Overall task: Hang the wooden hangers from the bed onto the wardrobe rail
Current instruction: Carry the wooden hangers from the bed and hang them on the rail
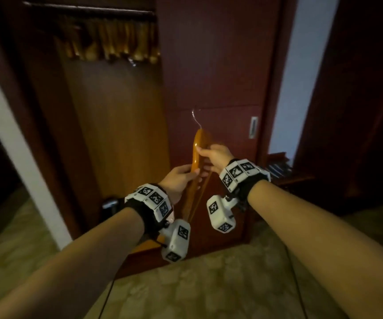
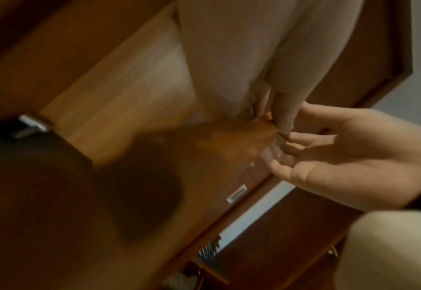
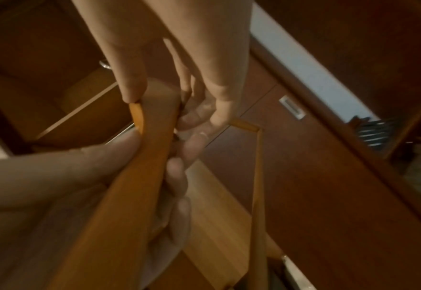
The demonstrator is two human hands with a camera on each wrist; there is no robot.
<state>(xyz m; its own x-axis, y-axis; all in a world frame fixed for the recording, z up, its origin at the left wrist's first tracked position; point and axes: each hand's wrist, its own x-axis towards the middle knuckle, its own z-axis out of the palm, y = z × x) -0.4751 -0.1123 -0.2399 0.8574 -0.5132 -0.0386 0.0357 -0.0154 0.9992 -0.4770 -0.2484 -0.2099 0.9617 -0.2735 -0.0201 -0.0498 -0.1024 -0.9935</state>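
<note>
Both hands on one wooden hanger [image 1: 196, 155], held edge-on in front of the wardrobe [image 1: 121, 111], well below the rail [image 1: 89, 9]. Left hand [image 1: 181, 178] grips the hanger's lower part, thumb on one face and fingers curled round the other; the right wrist view shows that thumb pressed to the wood and the fingers wrapped behind. Right hand [image 1: 216, 155] pinches the hanger higher up, fingertips on its near edge, thumb side hidden in the head view; in the right wrist view its thumb and fingers close on the upper arm of the hanger [image 3: 152, 125]. Metal hook [image 1: 196, 119] points up, free, touching nothing. Hanger bar runs down between the wrists. Wardrobe left bay is open: a packed row of hung hangers [image 1: 110, 42] sits on the rail, bunched toward the right end, blurred, count cannot be told. A dark item [image 1: 110, 203] sits on the bay floor, unclear what. Right-hand door [image 1: 220, 65] closed, with a small pale handle [image 1: 253, 127]. Shelf [image 1: 280, 166] to the right holds stacked things, too blurred to name. Left wrist view heavily blurred.
</note>
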